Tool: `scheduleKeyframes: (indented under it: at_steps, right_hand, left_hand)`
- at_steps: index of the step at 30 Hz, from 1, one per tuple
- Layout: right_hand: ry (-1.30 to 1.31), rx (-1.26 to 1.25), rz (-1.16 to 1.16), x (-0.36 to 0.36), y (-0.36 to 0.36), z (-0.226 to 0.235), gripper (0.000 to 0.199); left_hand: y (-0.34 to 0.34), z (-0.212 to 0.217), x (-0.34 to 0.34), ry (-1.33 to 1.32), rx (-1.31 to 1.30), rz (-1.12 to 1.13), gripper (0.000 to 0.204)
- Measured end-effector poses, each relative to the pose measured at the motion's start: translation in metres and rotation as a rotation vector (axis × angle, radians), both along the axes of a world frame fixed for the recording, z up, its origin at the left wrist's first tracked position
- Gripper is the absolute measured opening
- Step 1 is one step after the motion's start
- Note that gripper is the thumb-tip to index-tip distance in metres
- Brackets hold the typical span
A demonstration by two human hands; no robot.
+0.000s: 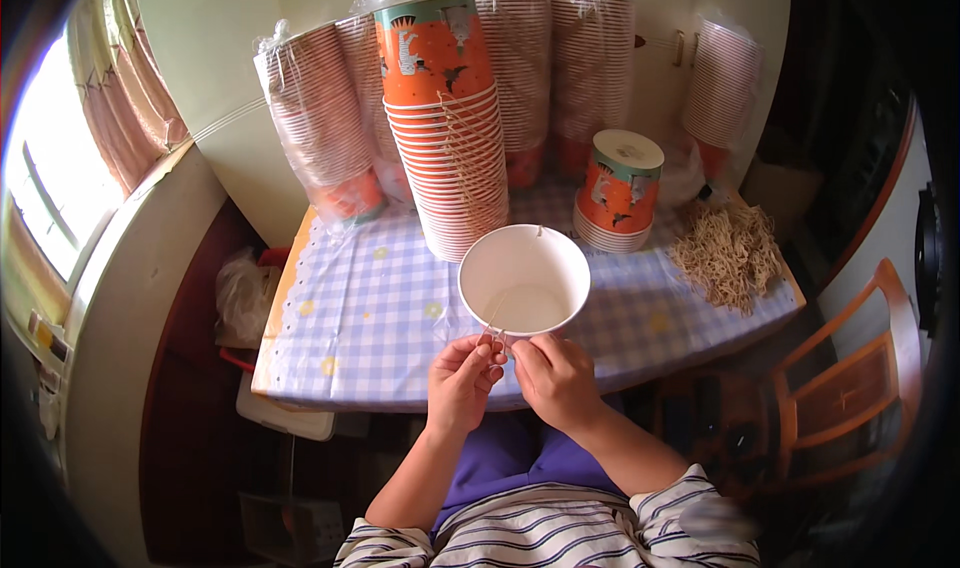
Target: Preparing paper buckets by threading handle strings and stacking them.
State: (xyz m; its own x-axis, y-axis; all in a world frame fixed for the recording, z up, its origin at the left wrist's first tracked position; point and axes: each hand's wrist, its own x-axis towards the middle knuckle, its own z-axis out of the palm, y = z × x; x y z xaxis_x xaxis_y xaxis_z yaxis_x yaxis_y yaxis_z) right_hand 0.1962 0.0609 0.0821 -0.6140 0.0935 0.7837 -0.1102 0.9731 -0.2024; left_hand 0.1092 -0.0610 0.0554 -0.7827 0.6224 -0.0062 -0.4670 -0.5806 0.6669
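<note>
Near the table's front edge a paper bucket (525, 268) stands with its white inside and round rim facing up toward me. At the rim's near side my left hand (462, 380) pinches a thin tan cord (497, 334) between thumb and fingers. My right hand (550, 380) is closed beside it, fingertips on the same cord close against the rim. A small bit of cord shows at the bucket's far rim. Behind it rises a tall stack of upside-down orange paper buckets (440, 168), with cord loops hanging down its right side.
Right of centre sits a short stack of orange buckets (618, 193). A heap of tan cords (733, 253) lies at the table's right. Several plastic-wrapped bucket stacks (320, 108) line the back. A blue checked tablecloth (350, 318) covers the table; a wooden chair (845, 388) stands right.
</note>
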Motion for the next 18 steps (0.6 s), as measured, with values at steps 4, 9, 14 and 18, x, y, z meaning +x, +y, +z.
scheduleKeyframes:
  at_steps: [4, 9, 14, 18]
  right_hand:
    - [0.049, -0.126, 0.009, -0.008, 0.002, -0.008, 0.020]
    - [0.096, -0.252, 0.037, -0.016, 0.001, -0.013, 0.016]
    - [0.095, -0.399, 0.080, -0.021, 0.001, -0.022, 0.013]
    - [0.077, -0.674, 0.226, -0.025, 0.000, -0.028, 0.016]
  left_hand:
    - [0.003, 0.000, 0.000, -0.039, 0.018, -0.026, 0.008]
    - [0.004, -0.001, 0.000, -0.011, 0.010, -0.005, 0.008]
    - [0.009, 0.004, 0.003, -0.040, -0.014, 0.054, 0.007]
    - [0.010, 0.005, 0.005, -0.074, 0.004, 0.043, 0.006]
